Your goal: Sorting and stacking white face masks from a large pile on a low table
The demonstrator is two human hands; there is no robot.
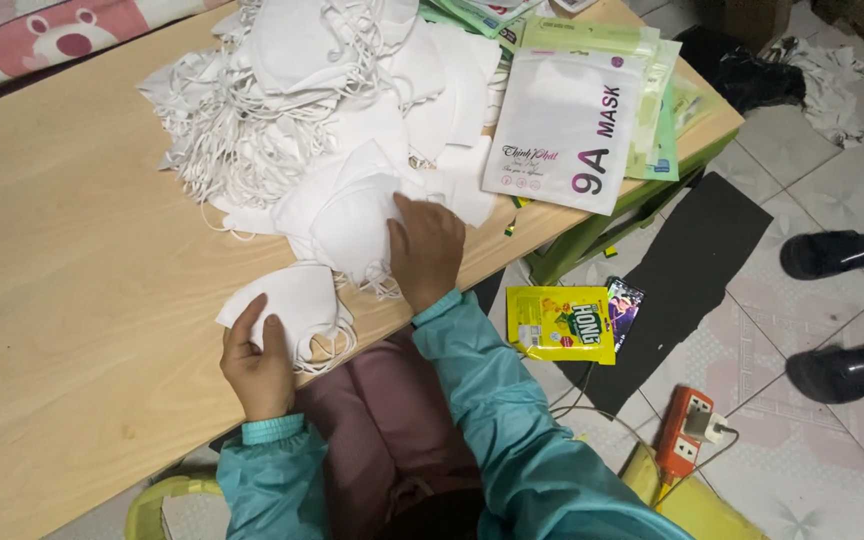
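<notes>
My left hand [255, 362] grips a small stack of folded white face masks [287, 300] at the near edge of the wooden table [62, 280]. Ear loops hang from the stack. My right hand [425, 248] lies flat on a white mask [352, 215] at the front of a big loose pile of white masks [322, 90] with tangled ear loops. Both arms wear teal sleeves.
Flat white and green mask packets [567, 125] are stacked at the table's right end. On the tiled floor lie a yellow packet [560, 323], a black sheet [692, 270], an orange power strip [682, 430] and two black slippers [840, 310].
</notes>
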